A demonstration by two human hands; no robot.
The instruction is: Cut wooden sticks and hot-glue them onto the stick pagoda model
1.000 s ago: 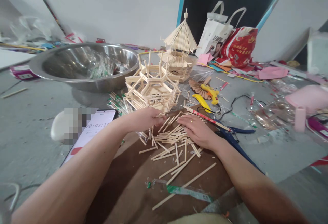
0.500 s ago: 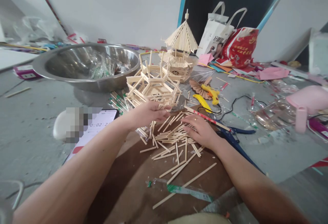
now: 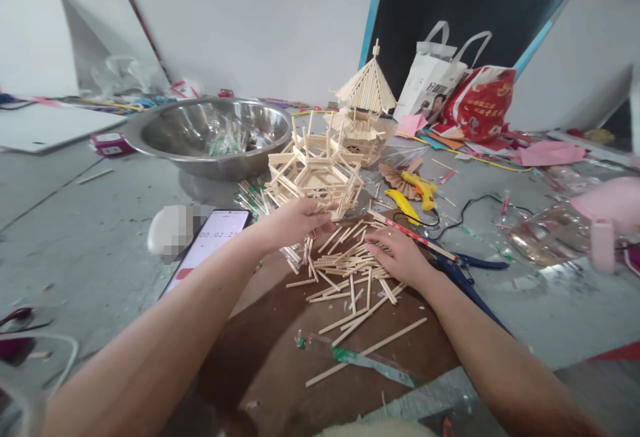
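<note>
My left hand [image 3: 300, 222] is beside the near lower edge of an openwork frame of wooden sticks [image 3: 315, 167]. Its fingers are loosely bent and apart, with no stick clearly visible in them. My right hand [image 3: 400, 255] lies palm down at the right side of a loose heap of short wooden sticks [image 3: 345, 265], thumb and fingers apart. The heap spreads over a brown board [image 3: 280, 343]. Behind the frame stands a stick pavilion with a pointed roof [image 3: 367, 90].
A steel basin [image 3: 175, 157] holds clear wrappers. A phone [image 3: 220, 230] lies left of my arm. To the right are a yellow glue gun [image 3: 423, 190], blue-handled cutters [image 3: 475, 262] and a pink-lidded bottle [image 3: 603, 243]. Bags [image 3: 483, 100] stand behind.
The view has shifted, so everything sits further right in it. My left fingers have bent more beside the frame. My right hand stays at the heap.
</note>
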